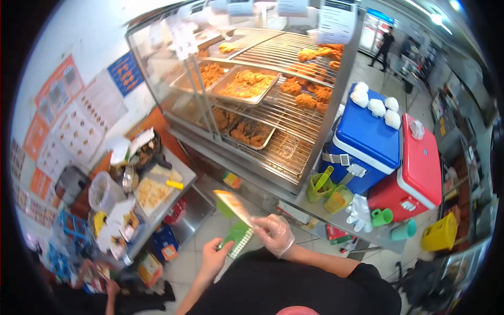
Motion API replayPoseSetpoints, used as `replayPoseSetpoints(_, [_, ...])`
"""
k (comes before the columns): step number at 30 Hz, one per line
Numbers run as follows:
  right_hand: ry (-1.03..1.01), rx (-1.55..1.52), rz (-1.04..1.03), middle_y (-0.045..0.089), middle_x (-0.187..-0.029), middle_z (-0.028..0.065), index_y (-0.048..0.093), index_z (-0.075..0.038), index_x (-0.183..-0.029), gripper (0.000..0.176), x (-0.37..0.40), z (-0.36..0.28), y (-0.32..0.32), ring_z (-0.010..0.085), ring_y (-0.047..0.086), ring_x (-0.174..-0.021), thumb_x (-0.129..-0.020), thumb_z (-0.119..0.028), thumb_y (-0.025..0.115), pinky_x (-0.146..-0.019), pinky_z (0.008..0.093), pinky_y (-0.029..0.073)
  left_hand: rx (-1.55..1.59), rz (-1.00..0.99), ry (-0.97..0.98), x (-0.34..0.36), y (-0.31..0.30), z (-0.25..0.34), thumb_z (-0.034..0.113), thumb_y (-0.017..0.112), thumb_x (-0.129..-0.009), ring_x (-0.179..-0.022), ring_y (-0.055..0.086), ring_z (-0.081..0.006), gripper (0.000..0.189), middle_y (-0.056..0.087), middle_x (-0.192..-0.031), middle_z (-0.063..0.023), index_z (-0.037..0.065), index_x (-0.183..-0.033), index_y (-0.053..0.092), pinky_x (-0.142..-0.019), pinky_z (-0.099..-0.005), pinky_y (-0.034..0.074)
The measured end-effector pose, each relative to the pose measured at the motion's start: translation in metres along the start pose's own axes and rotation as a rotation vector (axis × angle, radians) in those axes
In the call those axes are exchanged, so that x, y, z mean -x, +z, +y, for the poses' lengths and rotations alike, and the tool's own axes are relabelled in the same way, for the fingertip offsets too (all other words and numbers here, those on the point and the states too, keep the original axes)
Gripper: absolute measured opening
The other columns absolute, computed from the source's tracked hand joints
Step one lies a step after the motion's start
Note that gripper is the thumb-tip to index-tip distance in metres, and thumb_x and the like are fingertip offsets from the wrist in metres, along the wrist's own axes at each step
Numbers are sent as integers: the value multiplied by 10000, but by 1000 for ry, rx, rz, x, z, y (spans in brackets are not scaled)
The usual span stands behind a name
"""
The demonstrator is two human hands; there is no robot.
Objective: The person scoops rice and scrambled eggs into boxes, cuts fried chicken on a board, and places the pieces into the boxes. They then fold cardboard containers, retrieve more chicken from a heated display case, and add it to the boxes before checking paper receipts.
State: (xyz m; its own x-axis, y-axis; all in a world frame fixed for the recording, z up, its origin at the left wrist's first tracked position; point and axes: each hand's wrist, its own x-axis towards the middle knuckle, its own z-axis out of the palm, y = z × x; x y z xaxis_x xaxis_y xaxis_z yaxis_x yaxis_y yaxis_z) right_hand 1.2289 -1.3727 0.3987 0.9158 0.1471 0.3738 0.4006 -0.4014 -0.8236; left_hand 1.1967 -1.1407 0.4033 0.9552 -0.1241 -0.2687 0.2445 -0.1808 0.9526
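My left hand [214, 258], bare, is closed on the edge of a green spiral-edged item [240, 239], which looks like a notepad or packet. In a clear plastic glove, my right hand [274, 235] pinches an orange and white paper piece [233, 206], blurred by motion, just above the green item. Both hands are close together in front of my black shirt. Beyond them stands a glass warming cabinet [294, 181] with trays of fried chicken [247, 84] on wire racks.
A blue cooler [367, 131] with white bundles on its lid and a red cooler [420, 163] stand at right, near green cups [381, 217]. At left is a cluttered counter [184, 178]. A co-worker's hand [112, 289] shows lower left; a person [386, 47] is far back.
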Motion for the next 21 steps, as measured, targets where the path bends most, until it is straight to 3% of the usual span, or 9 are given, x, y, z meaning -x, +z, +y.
replayPoseSetpoints(2, [215,-194,70,650,-957,102,560,-86,-1334,490,-1,5,42,247,647,-886,-894,-232,719,-795,399,527,-100,230,247,-14,-6,-10,171,733,-894,-723,611,-134,183,689,-762,-78,-10,-903,714,-684,-293,470])
replayPoseSetpoints(4, [432,-485,-30,592,-1252,115,349,-109,-1482,745,-2,31,76,202,588,-1139,-894,-332,749,-931,360,525,-667,95,507,-22,0,-8,179,745,-854,-1002,603,-279,191,679,-942,-160,43,-984,718,-923,-392,429])
replayPoseSetpoints(6, [522,-703,112,586,-1254,122,354,-108,-1464,692,-14,38,84,197,573,-1162,-907,-267,734,-956,354,510,-1026,-114,640,-26,-2,3,187,738,-852,-1128,560,-321,253,661,-1072,-204,60,-1068,707,-1006,-422,388])
replayPoseSetpoints(8, [613,-914,203,580,-1256,130,360,-107,-1447,644,-20,43,77,192,558,-1185,-920,-203,719,-980,347,495,-1295,154,727,-23,3,24,227,713,-873,-1282,431,-341,476,518,-1333,-239,63,-1300,583,-1097,-450,293])
replayPoseSetpoints(10, [501,-1001,197,590,-1232,95,416,-90,-1400,539,-30,55,54,157,586,-1135,-932,-103,683,-986,313,489,-855,611,815,-36,-7,21,238,616,-954,-1319,389,-375,562,442,-1393,-251,33,-1440,421,-1125,-464,278])
replayPoseSetpoints(14, [433,-1308,14,581,-1285,88,437,-75,-1388,439,-13,77,40,187,567,-1215,-973,-58,579,-1050,324,463,-396,217,291,-78,-51,-23,286,480,-1041,-1381,358,-352,555,429,-1442,-222,-6,-1493,345,-1165,-441,235])
replayPoseSetpoints(15, [134,-779,-127,552,-1351,120,358,-83,-1456,582,-1,91,34,214,534,-1271,-945,-76,637,-1097,344,419,-257,143,270,-80,-36,-25,370,397,-1063,-1326,427,-294,552,473,-1413,-177,5,-1477,372,-1124,-405,309])
replayPoseSetpoints(20, [404,-160,-597,442,-1501,165,41,-126,-1587,1029,-17,38,-141,232,504,-1320,-860,-176,767,-1114,375,388,484,140,7,-65,57,-2,402,358,-1079,-1321,487,-257,514,483,-1459,-96,77,-1475,402,-1122,-399,368])
replayPoseSetpoints(21, [464,-90,-723,496,-1464,157,138,-145,-1590,964,-32,36,-184,224,569,-1250,-859,-190,766,-1060,353,440,498,153,5,-67,66,-5,402,358,-1079,-1321,487,-257,514,483,-1459,-96,77,-1475,402,-1122,-399,368])
